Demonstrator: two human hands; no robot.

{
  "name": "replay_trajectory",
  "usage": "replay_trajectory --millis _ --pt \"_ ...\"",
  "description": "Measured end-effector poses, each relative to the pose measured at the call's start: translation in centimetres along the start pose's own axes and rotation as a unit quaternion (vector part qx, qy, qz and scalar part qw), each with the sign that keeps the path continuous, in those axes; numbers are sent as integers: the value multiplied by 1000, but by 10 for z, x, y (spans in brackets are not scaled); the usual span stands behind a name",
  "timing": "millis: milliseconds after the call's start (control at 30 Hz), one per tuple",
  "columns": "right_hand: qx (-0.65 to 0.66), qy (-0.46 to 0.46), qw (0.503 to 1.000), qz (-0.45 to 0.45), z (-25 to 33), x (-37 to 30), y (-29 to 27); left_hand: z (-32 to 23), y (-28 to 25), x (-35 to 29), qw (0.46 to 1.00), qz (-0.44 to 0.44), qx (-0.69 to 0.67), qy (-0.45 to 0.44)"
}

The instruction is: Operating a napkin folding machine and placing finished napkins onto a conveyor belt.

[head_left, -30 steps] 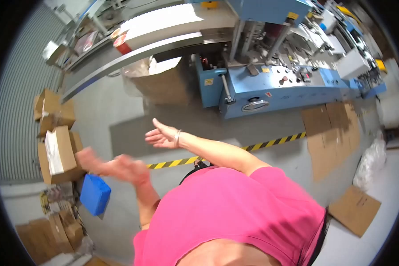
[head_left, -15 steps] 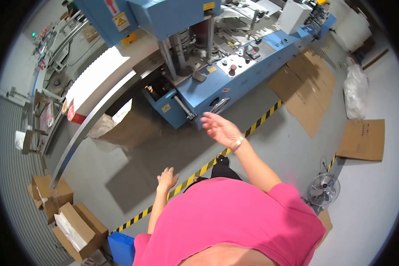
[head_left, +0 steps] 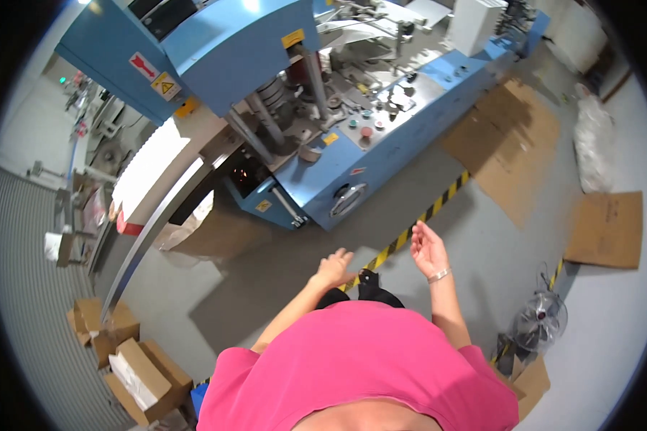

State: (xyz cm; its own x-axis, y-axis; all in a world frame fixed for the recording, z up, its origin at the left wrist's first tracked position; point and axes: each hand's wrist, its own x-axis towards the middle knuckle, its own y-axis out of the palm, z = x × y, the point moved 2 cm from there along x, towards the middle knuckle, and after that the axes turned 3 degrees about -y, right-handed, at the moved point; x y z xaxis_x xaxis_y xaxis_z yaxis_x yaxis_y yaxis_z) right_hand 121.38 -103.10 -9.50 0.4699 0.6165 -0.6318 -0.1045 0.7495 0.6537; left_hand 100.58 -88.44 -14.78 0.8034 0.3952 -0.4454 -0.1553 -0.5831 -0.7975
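My left hand (head_left: pixel 335 269) is held in the air in front of my pink shirt, with its fingers apart and nothing in them. Farther right, my right hand (head_left: pixel 429 251) hangs over the striped floor tape, palm partly turned up and fingers loosely bent; it is empty too. A bracelet (head_left: pixel 439 274) circles the right wrist. Neither hand touches anything. Ahead stands a large blue machine (head_left: pixel 381 154), its side carrying a round handwheel (head_left: pixel 349 200). On its top is a control panel (head_left: pixel 381 118) with buttons, and a roll of tape (head_left: pixel 310 153) lies near its corner.
Yellow-black tape (head_left: pixel 446 196) crosses the grey floor. A curved metal rail (head_left: pixel 145 228) runs along a white-topped table at left. Cartons (head_left: pixel 140 373) stand at lower left. Flattened cardboard (head_left: pixel 507 147), a bagged bundle (head_left: pixel 594 144) and a fan (head_left: pixel 539 321) are at right.
My left hand has moved right and forward. My right hand has drawn back from near the handwheel and shifted right. The view has turned slightly, and both hands stay empty.
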Motion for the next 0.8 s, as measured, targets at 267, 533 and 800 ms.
replay_trajectory --millis 267,533,800 --pt "-79 80 992 -63 -108 65 -62 62 72 -28 982 95 -122 -111" --pt "-685 25 726 -55 -235 86 -197 116 192 -54 849 321 -62 -416" --pt "-786 208 581 28 -238 105 -170 68 195 -24 828 259 11 -497"
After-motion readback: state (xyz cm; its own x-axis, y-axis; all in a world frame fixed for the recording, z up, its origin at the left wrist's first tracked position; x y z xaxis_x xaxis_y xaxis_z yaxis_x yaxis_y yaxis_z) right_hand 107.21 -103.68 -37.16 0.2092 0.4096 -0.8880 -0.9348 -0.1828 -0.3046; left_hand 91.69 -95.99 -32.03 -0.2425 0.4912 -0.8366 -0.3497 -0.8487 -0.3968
